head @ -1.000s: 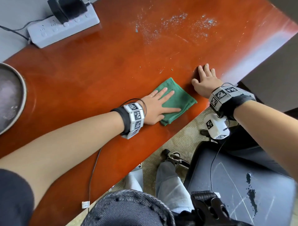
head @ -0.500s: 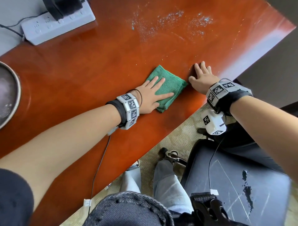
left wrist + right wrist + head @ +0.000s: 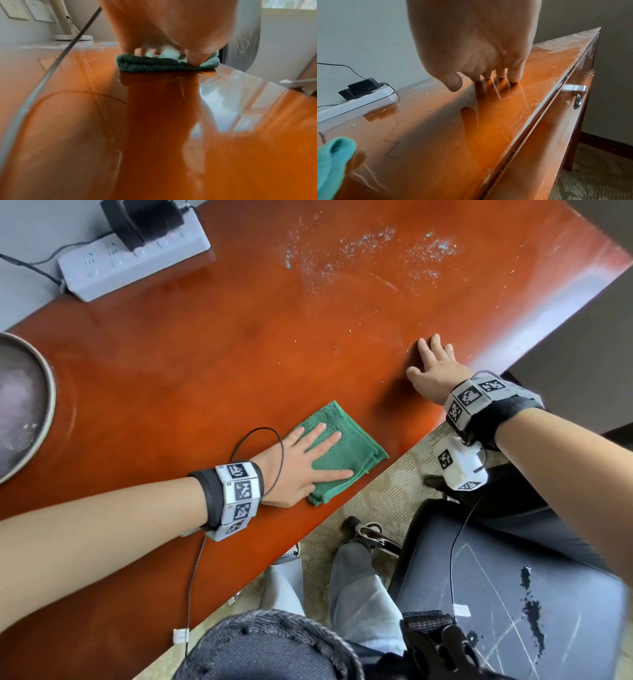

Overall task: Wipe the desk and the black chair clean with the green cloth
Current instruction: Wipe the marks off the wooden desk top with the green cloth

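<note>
A folded green cloth (image 3: 346,440) lies on the glossy red-brown desk (image 3: 212,344) near its front edge. My left hand (image 3: 305,460) presses flat on the cloth with straight, spread fingers; the left wrist view shows the cloth (image 3: 164,63) under the fingertips. My right hand (image 3: 435,371) rests flat on the desk to the right of the cloth, fingers straight, holding nothing. In the right wrist view its fingers (image 3: 501,73) touch the wood and the cloth (image 3: 332,159) shows at lower left. White dust specks (image 3: 370,254) cover the far desk. The black chair (image 3: 513,594) stands below right, marked with scratches and dark spots.
A white power strip (image 3: 133,258) with a black adapter (image 3: 144,219) sits at the desk's back left. A round metal basin (image 3: 44,392) lies at the left edge. A cable (image 3: 191,577) trails from my left wrist. My legs and carpet (image 3: 383,491) lie below the desk edge.
My left hand has slid the cloth back toward the front edge and away from the right hand, after pushing it forward. The right hand has stayed flat in place.
</note>
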